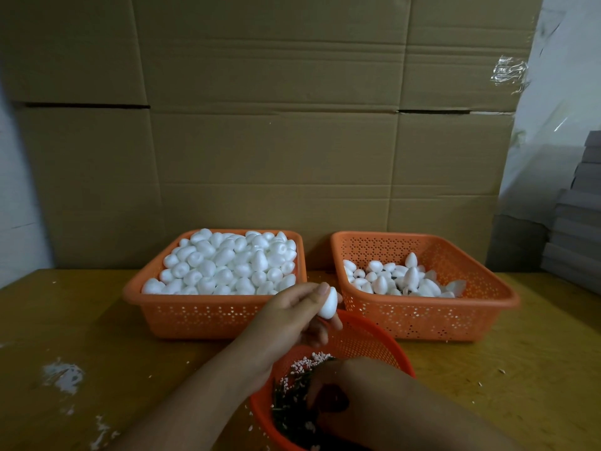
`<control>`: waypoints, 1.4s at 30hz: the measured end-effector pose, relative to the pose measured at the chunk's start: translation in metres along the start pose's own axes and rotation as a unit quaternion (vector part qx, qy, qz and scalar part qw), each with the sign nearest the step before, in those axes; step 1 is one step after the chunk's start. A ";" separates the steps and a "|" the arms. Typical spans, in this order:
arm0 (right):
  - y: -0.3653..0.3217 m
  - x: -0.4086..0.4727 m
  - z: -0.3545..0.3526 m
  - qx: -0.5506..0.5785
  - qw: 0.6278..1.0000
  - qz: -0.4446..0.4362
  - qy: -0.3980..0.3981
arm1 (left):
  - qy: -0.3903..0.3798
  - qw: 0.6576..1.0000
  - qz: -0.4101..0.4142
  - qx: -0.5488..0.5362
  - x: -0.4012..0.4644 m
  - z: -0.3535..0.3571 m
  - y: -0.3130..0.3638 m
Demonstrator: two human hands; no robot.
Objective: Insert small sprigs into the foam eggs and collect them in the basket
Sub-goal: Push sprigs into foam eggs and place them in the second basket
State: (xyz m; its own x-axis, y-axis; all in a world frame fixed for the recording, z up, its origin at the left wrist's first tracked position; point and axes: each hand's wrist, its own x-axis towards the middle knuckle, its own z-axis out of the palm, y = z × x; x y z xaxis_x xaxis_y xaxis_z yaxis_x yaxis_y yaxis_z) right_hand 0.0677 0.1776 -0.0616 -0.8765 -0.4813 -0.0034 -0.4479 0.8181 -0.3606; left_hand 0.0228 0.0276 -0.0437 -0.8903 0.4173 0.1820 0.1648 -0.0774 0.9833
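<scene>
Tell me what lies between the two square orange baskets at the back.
In the head view, only a bare strip of wooden table lies between the full basket and the basket of finished eggs; nearer the camera, the left hand holds a foam egg.

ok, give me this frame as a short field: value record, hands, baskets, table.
left hand: left hand holds one white foam egg between thumb and fingers, above the round basket
right hand: right hand reaches into the round orange plastic basket, among dark sprigs with pale tips; grip hidden
left basket: square orange perforated basket, heaped with plain foam eggs
right basket: second square orange basket, partly filled with eggs
surface: yellow-brown wooden table, white flecks on it
backdrop: brown cardboard boxes
</scene>
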 end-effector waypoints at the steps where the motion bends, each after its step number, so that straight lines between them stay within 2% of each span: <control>1: 0.000 -0.001 0.000 0.003 1.000 0.001 0.004 | -0.004 1.000 -0.001 0.004 0.000 0.000 0.000; 9: -0.001 -0.003 -0.003 0.040 0.999 -0.005 0.027 | -0.023 1.000 -0.005 0.009 0.000 -0.002 -0.001; 14: 0.001 0.000 -0.005 0.155 0.985 -0.017 0.073 | 0.002 1.000 -0.006 0.007 0.001 -0.003 -0.004; 20: 0.001 0.000 -0.008 0.285 0.950 -0.021 0.122 | 0.011 1.000 -0.001 0.005 0.003 -0.006 -0.007; 25: 0.000 0.000 -0.009 0.329 0.921 -0.019 0.206 | 0.044 0.999 -0.017 0.010 0.007 -0.008 -0.014; 28: -0.001 -0.001 -0.009 0.370 0.886 -0.017 0.279 | 0.050 0.998 -0.034 -0.011 0.008 -0.009 -0.016; 37: 0.003 0.000 -0.009 0.419 0.810 -0.009 0.410 | 0.047 0.994 -0.065 -0.072 0.011 -0.010 -0.015; 42: 0.003 -0.001 -0.007 0.419 0.793 -0.019 0.442 | 0.030 0.993 -0.071 -0.090 0.008 -0.010 -0.011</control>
State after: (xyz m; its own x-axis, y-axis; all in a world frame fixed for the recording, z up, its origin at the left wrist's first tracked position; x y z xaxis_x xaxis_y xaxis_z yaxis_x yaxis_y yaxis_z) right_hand 0.0660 0.1823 -0.0559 -0.8124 0.2105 0.5437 -0.5269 0.1343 -0.8393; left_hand 0.0092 0.0226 -0.0526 -0.9234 0.3821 0.0351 -0.0391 -0.1848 0.9820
